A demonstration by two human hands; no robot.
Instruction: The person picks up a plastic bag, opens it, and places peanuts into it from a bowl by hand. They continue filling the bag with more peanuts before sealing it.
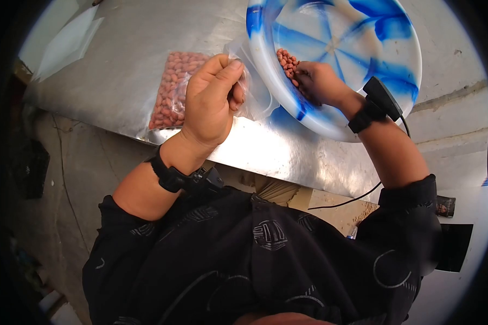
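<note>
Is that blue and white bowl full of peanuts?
No, the bowl holds only a small heap of peanuts beside the right hand; the rest of its inside is bare.

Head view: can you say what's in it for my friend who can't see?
The left hand pinches a clear bag beside a blue-and-white bowl, while the right hand curls over peanuts in it. A full bag of peanuts lies on the metal table.
</note>
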